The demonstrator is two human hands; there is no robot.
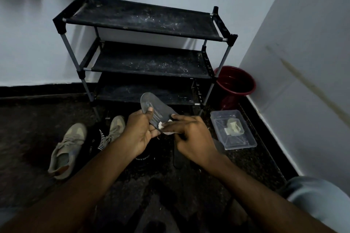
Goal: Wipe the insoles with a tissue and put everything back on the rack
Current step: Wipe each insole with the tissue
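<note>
Step in hand: wiping one insole. The left hand (139, 134) grips the grey insole (161, 108) in the air above the floor, in front of the rack's bottom shelf. Its thumb is clamped on the upper face and its fingers are curled beneath. The right hand (193, 138) pinches a white tissue (166, 128) in curled fingers and presses it against the near end of the insole.

Recommendations:
- The left grip sits near mid-length and hides part of the surface. It should shift once the near end is done, so that the covered patch is wiped too.
- Strokes are best run lengthwise, from the near end toward the far tip, and the tissue refolded to a clean face as it soils.
- The insole looks thin and flexible, so support from beneath should counter the pressing.

Remaining work, as judged:
- The black three-shelf rack (144, 19) carries nothing.
- Two olive sneakers (66, 149) lie on the floor toward its left side.
- A dark flat shape (178, 159) beneath the right hand may be a second insole; this cannot be confirmed.
- A clear plastic container (244, 138) sits by the floor's right edge, near a red bucket (236, 81).
</note>
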